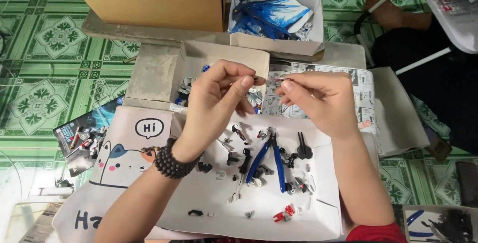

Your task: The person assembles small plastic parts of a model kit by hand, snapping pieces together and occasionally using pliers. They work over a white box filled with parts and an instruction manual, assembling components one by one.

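Mid-frame, two bare hands meet above a white card sheet (318, 213) strewn with model-kit pieces. The left hand (219, 94), a dark bead bracelet (172, 161) at its wrist, is pinched shut, thumb against fingers, on a small dark part (259, 80) that barely shows past the fingertips. The right hand (318, 98) is likewise closed in a fingertip pinch, on a thin pale part (283, 80) pointed toward the left hand's piece; the two parts sit just apart or touching, too small to tell which.

Both pieces look like light, stiff plastic, thin enough to snap or to slip from the fingers, so a hold by the flat sides near the thicker end, not the slender tip, seems safest.

Below the hands, blue-handled nippers (271, 161) lie at centre on the sheet among black, white and red bits. Behind the hands stands an open white box (199, 59) of parts, with a printed instruction sheet (323, 74) to its right. At upper centre a second white box (308, 4) holds clear blue pieces (269, 16), beside a brown carton (149, 4) at upper left. A cartoon-cat bag (129, 148) lies at lower left on the green patterned floor (45, 49). Another person's foot (386, 11) shows at upper right.
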